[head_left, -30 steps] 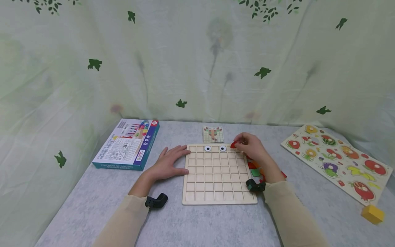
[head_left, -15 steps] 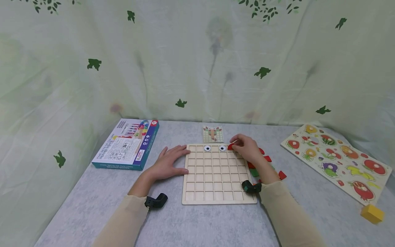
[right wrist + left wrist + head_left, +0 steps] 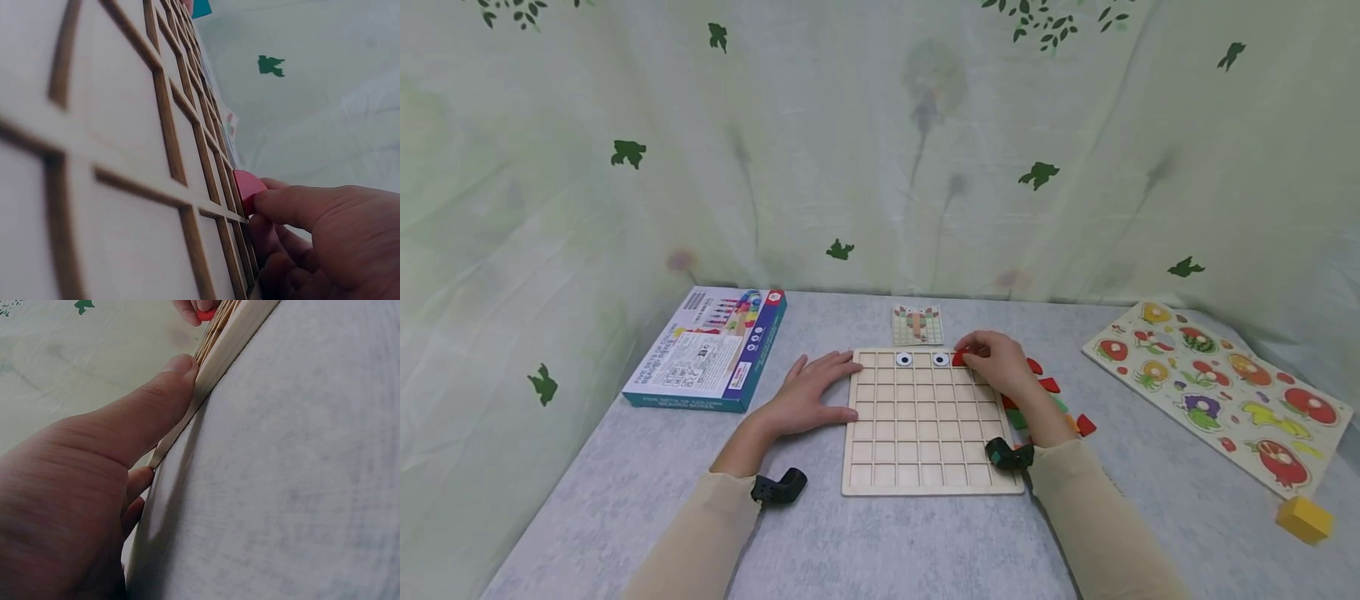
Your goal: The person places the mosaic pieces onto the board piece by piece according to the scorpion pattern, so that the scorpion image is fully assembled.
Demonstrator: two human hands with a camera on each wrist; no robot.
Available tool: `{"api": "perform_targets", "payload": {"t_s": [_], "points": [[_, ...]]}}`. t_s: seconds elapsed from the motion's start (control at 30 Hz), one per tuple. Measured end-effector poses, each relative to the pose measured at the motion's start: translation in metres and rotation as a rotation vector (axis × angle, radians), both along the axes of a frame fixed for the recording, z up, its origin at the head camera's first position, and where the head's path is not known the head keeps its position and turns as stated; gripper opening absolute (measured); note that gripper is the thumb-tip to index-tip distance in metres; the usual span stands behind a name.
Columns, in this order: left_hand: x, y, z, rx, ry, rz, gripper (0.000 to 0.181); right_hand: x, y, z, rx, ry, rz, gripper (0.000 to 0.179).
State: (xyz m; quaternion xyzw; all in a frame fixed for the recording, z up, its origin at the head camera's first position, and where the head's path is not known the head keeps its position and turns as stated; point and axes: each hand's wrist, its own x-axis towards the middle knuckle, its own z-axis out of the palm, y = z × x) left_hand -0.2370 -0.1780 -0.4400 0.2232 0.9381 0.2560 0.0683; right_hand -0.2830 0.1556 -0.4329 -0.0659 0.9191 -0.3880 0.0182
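A wooden grid board (image 3: 917,433) lies flat on the table, with two round eye pieces (image 3: 904,360) in its far row. My right hand (image 3: 1003,367) is at the board's far right and pinches a small red piece (image 3: 248,186) with a rounded edge between thumb and fingers. In the right wrist view this piece stands at the grid's far row; whether it sits inside a square I cannot tell. My left hand (image 3: 808,396) touches the board's left edge with its fingers spread. Its thumb (image 3: 165,387) rests along that edge in the left wrist view.
A small pattern card (image 3: 917,326) lies beyond the board. Loose red, green and orange pieces (image 3: 1051,385) lie right of it, partly under my right forearm. A flat box (image 3: 707,350) is at left; a fruit puzzle board (image 3: 1217,383) and yellow block (image 3: 1305,520) are at right.
My right hand has shifted slightly left with the red piece, to beside the right eye piece, uncovering more loose pieces. The left hand has stayed at the board's edge.
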Motion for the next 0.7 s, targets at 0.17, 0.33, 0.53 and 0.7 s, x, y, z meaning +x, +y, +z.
{"api": "perform_targets", "payload": {"t_s": [0.17, 0.33, 0.53, 0.7], "points": [[0.0001, 0.0003, 0.0, 0.006, -0.007, 0.001, 0.076, 0.0008, 0.0011, -0.0008, 0.022, 0.005, 0.018, 0.018], [-0.0003, 0.0004, -0.0005, 0.008, -0.007, -0.002, 0.076, 0.0002, 0.0013, -0.001, 0.041, 0.008, 0.027, 0.019], [-0.0002, 0.0, 0.0, 0.011, -0.007, -0.006, 0.076, -0.001, 0.0018, -0.001, 0.057, 0.016, 0.038, 0.021], [0.0004, -0.0003, 0.0004, 0.01, -0.004, -0.007, 0.076, -0.0011, 0.002, -0.002, 0.052, 0.01, 0.034, 0.019]]}}
